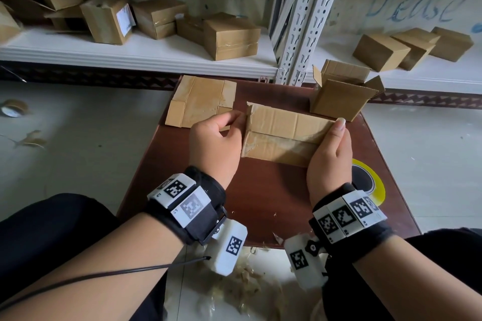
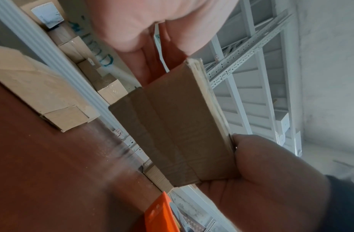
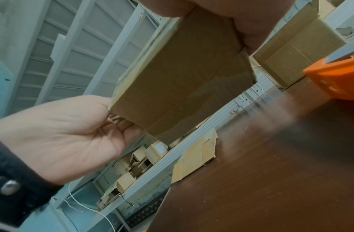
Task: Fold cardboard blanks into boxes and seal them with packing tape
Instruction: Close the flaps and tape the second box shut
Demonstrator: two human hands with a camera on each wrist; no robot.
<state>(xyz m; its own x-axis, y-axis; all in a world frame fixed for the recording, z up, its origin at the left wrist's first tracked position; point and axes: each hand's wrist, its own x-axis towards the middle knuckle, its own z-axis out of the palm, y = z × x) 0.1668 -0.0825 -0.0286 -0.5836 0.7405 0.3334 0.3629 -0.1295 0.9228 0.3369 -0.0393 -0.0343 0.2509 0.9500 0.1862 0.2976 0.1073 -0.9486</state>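
On the floor at far left lies a spare tape roll (image 1: 14, 109). On the far left part of the table (image 1: 260, 203) rests a flat stack of blanks (image 1: 200, 101). Just near of it, the left hand (image 1: 215, 144) pinches the left end of the flattened blank (image 1: 284, 133), thumb and fingers curled onto its edge. That blank is held up off the table, between both hands, near the middle. Its surface carries old tape strips and a ragged far-left corner. The right hand (image 1: 328, 154) grips the right end, thumb on top, fingers wrapped beneath. Beyond it, at the far right, stands an open box (image 1: 339, 96) with its flaps up. Near the right wrist sits a yellow tape roll (image 1: 370, 182), partly hidden.

Risks, as I judge them: the worn creases and leftover tape may make the blank open crooked or tear at the ragged corner if the hands pull unevenly. A light edge pinch on the left could slip. Swinging it open may knock the open box, which stands close.
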